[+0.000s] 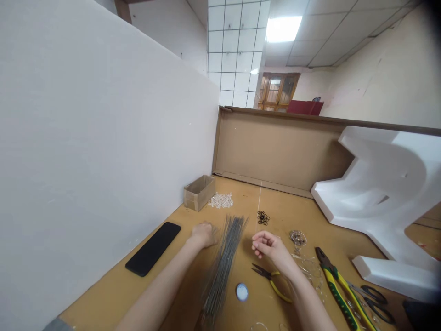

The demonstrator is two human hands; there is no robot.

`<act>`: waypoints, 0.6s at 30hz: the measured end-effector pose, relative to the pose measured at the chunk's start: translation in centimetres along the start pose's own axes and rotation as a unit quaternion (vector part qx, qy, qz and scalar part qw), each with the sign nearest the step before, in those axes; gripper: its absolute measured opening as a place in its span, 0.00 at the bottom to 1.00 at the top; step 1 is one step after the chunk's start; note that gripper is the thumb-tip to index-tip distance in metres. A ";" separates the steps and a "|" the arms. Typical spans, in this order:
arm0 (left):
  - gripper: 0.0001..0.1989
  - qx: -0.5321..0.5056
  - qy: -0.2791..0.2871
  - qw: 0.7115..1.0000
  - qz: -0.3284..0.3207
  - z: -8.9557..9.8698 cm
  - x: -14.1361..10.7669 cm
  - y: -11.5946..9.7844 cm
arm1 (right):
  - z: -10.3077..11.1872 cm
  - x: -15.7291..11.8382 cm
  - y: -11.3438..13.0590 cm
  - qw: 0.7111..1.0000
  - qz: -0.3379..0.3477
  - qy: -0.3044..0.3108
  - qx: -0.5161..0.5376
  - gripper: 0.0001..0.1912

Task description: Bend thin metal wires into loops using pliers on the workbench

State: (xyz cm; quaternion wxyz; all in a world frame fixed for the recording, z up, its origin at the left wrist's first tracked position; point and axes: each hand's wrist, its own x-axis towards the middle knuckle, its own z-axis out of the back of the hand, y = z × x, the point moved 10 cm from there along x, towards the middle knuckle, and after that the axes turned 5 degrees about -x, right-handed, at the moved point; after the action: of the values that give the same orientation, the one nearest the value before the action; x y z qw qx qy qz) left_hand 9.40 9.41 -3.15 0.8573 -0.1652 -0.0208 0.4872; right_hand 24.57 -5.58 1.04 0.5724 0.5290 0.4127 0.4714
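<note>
A bundle of thin grey wires (225,262) lies lengthwise on the tabletop between my two hands. My left hand (204,235) is just left of the bundle's far end, knuckles up; its fingers are blurred and mostly hidden, so their grip does not show. My right hand (268,246) is closed in a pinch to the right of the bundle. From its fingertips a thin, straight pale wire (259,200) rises away from me. Small black rings (263,218) lie just beyond that hand, and yellow-handled pliers (272,278) lie below it.
A small cardboard box (200,193) stands beside clear beads (221,200). A black slab (153,248) lies left. On the right are coiled wire (298,238), large green-yellow pliers (339,289), scissors (374,301) and white foam (372,207). A round white-blue piece (241,291) sits near the front.
</note>
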 end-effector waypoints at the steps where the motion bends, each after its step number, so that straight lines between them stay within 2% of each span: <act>1: 0.24 0.000 0.000 1.000 -0.001 -0.1 0.2 0.1 | 0.0 0.0 -0.1 1.000 -0.001 0.000 0.000 0.18; 7: 0.13 0.008 0.029 1.000 -0.004 -0.5 1.0 1.7 | 0.2 0.1 -0.1 1.000 -0.007 0.005 0.002 0.18; 11: 0.09 0.009 0.035 0.999 -0.005 -0.5 1.4 2.3 | 0.1 0.1 -0.1 1.000 -0.002 0.011 -0.002 0.18; 14: 0.09 0.004 0.048 0.999 0.006 -1.0 1.7 2.6 | 0.1 0.1 -0.1 1.000 0.003 0.009 -0.002 0.18; 18: 0.14 -0.019 0.082 0.996 0.024 -1.6 2.0 3.0 | 0.2 0.0 -0.2 1.000 0.003 0.011 -0.001 0.18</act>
State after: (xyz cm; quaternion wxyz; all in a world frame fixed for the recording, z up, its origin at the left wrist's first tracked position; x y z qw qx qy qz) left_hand 8.27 12.07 -5.84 0.8408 -0.2216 0.0444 0.4919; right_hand 24.78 -5.58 0.88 0.5668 0.5246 0.4170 0.4792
